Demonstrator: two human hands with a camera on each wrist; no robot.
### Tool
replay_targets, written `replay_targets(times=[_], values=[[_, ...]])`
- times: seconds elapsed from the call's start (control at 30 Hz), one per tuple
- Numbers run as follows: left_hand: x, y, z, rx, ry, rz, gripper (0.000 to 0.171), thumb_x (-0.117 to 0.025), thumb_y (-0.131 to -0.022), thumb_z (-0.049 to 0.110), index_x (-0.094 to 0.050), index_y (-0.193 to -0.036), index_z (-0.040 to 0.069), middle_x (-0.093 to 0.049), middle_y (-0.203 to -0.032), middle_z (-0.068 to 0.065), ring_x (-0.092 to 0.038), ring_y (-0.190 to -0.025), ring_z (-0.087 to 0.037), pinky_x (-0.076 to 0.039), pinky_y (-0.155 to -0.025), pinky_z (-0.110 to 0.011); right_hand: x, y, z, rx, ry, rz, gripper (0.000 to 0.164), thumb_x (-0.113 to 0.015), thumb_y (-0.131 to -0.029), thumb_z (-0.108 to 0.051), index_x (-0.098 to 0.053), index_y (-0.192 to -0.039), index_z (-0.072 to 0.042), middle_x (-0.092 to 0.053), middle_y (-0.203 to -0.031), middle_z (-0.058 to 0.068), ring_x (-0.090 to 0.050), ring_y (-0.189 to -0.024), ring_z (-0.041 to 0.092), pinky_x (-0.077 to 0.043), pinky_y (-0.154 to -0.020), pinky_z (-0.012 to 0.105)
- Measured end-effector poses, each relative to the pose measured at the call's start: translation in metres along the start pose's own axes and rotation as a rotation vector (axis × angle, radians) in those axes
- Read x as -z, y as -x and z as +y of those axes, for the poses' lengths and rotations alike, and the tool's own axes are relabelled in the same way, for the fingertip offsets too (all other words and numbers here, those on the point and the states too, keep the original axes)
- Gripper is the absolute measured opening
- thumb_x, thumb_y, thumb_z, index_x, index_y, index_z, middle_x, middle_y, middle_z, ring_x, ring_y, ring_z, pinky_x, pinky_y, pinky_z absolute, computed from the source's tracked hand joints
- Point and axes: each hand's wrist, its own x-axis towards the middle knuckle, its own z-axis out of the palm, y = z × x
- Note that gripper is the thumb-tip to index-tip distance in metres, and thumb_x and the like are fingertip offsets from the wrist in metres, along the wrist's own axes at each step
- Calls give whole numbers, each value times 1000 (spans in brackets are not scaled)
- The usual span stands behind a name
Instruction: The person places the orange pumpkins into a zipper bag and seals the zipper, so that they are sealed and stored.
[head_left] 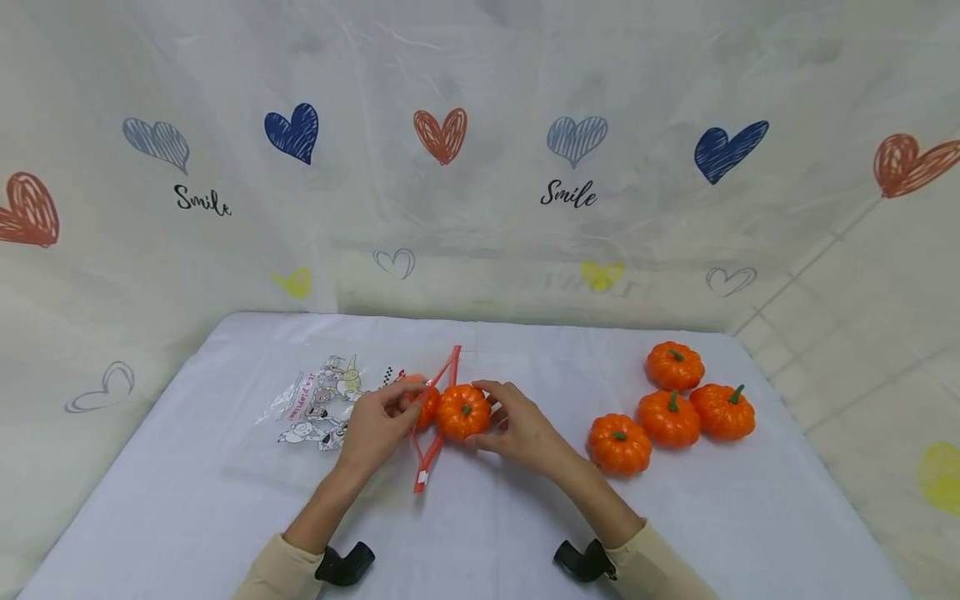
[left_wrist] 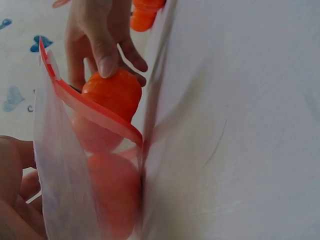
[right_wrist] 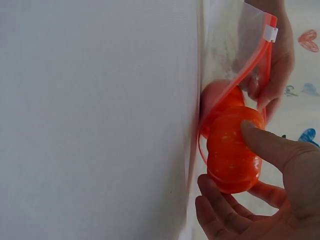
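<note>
A clear zip bag (head_left: 258,454) with printed cartoon figures lies on the table, its mouth edged by a red zip strip (head_left: 430,458) that gapes apart. My left hand (head_left: 378,421) holds the upper side of the mouth, thumb and fingers pinching the film. Between the thumb and fingers of my right hand (head_left: 522,427) is a small orange toy pumpkin (right_wrist: 234,155) with a green stem. It is at the mouth, partly behind the red strip in the left wrist view. Another pumpkin (left_wrist: 115,197) sits inside the bag just past the opening, seen through the film.
Several more orange pumpkins stand grouped on the right of the table: one at the back (head_left: 675,365), one nearest my right forearm (head_left: 619,445). White cloth (head_left: 525,525) covers the table. Behind it hangs a pale sheet (head_left: 480,208) printed with hearts.
</note>
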Motion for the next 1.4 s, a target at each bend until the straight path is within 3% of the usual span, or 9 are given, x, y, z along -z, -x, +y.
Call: replay_targets(times=[0.27, 0.5, 0.73, 1.03, 1.4], values=[[1, 0, 1, -10, 6, -1, 25, -73, -95, 14, -79, -117, 23, -59, -80, -4, -53, -70, -19, -42, -56, -20, -3, -3, -1, -27, -8, 4, 79, -89, -82, -20, -49, -151, -14, -62, -126, 8, -65, -103, 22, -61, -89, 38], [1, -1, 1, -29, 6, 4, 24, -74, -95, 14, -80, -116, 24, -60, -80, -4, -54, -69, -18, -43, -56, -20, -7, -6, -2, -87, -36, 12, 66, -89, -82, -22, -53, -136, -11, -65, -128, 8, -67, -104, 21, -62, -89, 37], [0, -1, 1, -52, 11, 5, 23, -73, -95, 12, -79, -115, 19, -62, -79, -4, -55, -70, -19, -44, -57, -20, -9, -8, -3, -59, -51, 26, 63, -88, -83, -19, -54, -135, -9, -65, -131, 10, -68, -105, 24, -62, -89, 40], [1, -1, 0, -79, 11, 0, 23, -72, -96, 13, -79, -115, 23, -65, -78, -4, -56, -72, -19, -46, -58, -21, -9, -10, -6, -20, -58, 33, 64, -87, -84, -17, -56, -140, -10, -66, -135, 10, -68, -107, 26, -61, -91, 43], [0, 0, 1, -78, 15, -5, 23, -71, -96, 14, -78, -116, 22, -62, -79, -4, -56, -74, -21, -46, -60, -21, -11, -14, -6, -21, -72, 6, 64, -88, -83, -17, -59, -139, -11, -66, -133, 7, -69, -103, 23, -62, -82, 33]])
